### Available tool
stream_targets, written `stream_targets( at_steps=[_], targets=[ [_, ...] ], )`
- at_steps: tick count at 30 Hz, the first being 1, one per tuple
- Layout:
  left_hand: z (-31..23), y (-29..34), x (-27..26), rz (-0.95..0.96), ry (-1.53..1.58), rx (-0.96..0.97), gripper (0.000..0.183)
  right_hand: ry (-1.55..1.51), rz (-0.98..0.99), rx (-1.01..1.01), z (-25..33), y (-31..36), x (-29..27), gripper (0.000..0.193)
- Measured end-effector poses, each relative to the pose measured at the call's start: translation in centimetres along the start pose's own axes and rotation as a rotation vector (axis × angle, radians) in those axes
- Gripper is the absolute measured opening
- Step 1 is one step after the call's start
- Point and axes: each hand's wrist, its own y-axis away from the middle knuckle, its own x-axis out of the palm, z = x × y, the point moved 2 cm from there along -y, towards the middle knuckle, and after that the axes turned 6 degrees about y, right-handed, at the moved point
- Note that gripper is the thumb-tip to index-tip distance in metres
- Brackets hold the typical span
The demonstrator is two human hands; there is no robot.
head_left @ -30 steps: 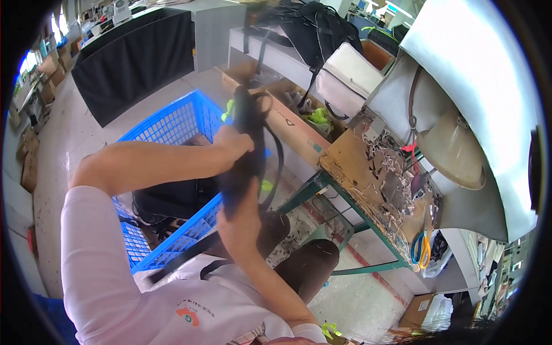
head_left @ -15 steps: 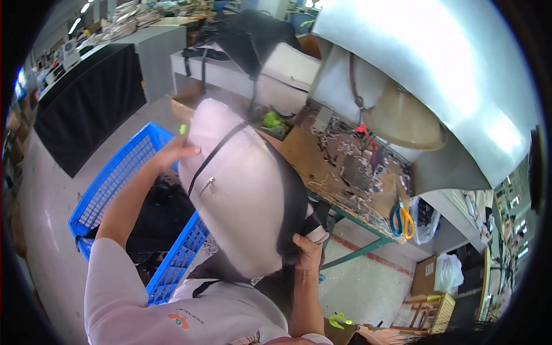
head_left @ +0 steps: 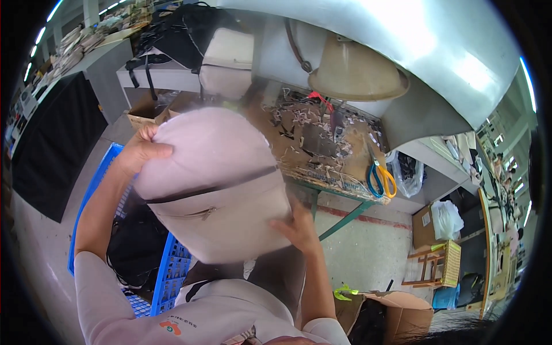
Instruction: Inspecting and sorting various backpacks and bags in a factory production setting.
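I hold a pale pink backpack (head_left: 213, 178) up in front of me, its front face toward the camera, with a dark zipper line and a small zip pocket across it. My left hand (head_left: 141, 150) grips its rounded top edge at the left. My right hand (head_left: 296, 225) presses against its lower right side, fingers spread along the fabric. The bag hangs in the air above my lap, between the blue crate and the workbench.
A blue plastic crate (head_left: 172, 273) with black bags stands at my left. A littered workbench (head_left: 322, 144) with orange-and-blue scissors (head_left: 379, 178) is ahead, more bags (head_left: 227, 54) behind it, a lamp shade (head_left: 353, 72) above. Cardboard boxes (head_left: 391, 313) sit on the floor at right.
I lifted the pink backpack from the crate side and turned it, so its zippered front now faces me. My left hand shifted to the top edge and my right to the lower side.
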Motion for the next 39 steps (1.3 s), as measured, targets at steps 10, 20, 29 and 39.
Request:
stream_targets(
  at_steps=[10,20,29,39],
  targets=[
    [-1.3,-8.5,3.9,-0.044,-0.194,-0.037,0.020,-0.226,0.135,0.453,-3.5,-2.1,-2.9,0.019],
    [-0.4,-12.9,6.8,-0.028,-0.287,-0.075,0.029,-0.266,0.168,0.503,-7.3,-4.2,-6.1,0.020],
    [0.3,-14.1,7.3,-0.022,-0.285,-0.061,0.028,-0.307,0.182,0.513,-8.2,-4.4,-6.6,0.021],
    [2.2,-13.8,8.0,0.074,-0.244,-0.070,0.026,-0.386,0.081,0.501,-7.1,-1.5,-6.5,0.022]
  ],
)
